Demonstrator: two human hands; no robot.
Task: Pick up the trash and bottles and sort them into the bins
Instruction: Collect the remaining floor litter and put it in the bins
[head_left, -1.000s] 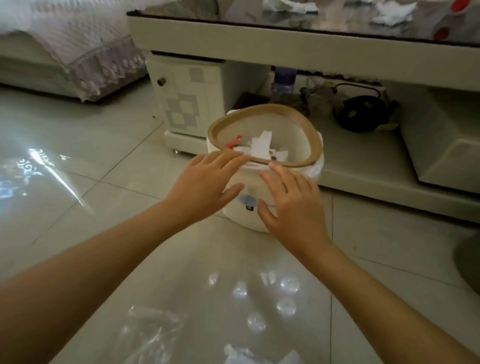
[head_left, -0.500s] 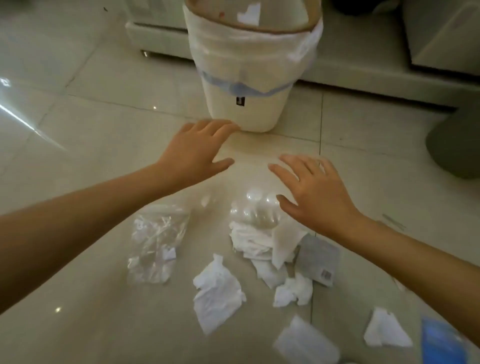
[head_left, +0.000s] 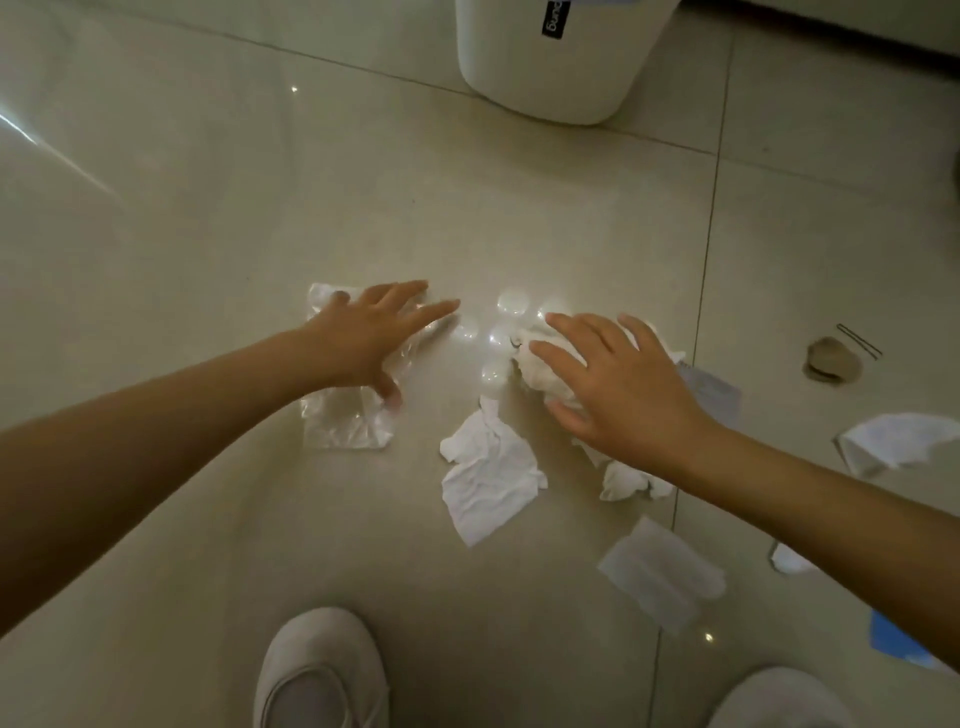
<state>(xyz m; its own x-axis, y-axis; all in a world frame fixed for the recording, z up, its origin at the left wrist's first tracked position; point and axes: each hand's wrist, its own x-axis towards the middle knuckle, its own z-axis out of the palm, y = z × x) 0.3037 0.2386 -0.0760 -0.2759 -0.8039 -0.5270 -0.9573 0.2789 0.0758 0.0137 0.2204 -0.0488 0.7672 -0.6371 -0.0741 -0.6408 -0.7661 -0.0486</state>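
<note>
glossy floor tiles (head_left: 218, 223) lay littered; left hand (head_left: 371, 338) spread flat on a limp, slippery plastic bag (head_left: 345, 421), right hand (head_left: 613, 387) splayed over soft crumpled tissue (head_left: 540, 371), best pinched at folds.

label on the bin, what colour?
Black with white lettering, on the white bin; head view shows the label.

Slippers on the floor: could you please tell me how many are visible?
2. One slipper sits at the bottom centre; the other slipper sits at the bottom right, partly cut off by the frame edge.
</note>
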